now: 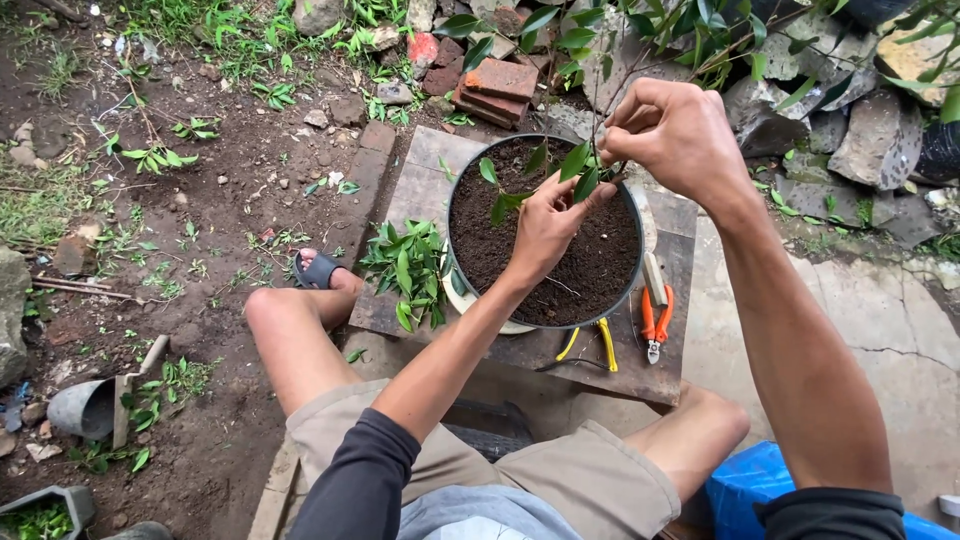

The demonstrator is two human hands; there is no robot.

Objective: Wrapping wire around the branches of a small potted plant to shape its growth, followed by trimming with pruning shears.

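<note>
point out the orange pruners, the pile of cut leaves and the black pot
orange pruners [655, 318], head view, on the orange handles
pile of cut leaves [405, 268], head view, middle of the heap
black pot [452, 215], head view, on its left rim

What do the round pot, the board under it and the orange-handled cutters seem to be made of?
Pot: probably black plastic, with a thin, smooth rim. Board: weathered wood, grey planks with visible seams. Cutters: metal blades, orange handles that look plastic-coated or rubbery; hard to say which.

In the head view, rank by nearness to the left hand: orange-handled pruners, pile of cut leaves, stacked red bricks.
From the left hand:
1. Orange-handled pruners, lower right, beside the pot.
2. Pile of cut leaves, left on the board.
3. Stacked red bricks, above, beyond the pot.
</note>
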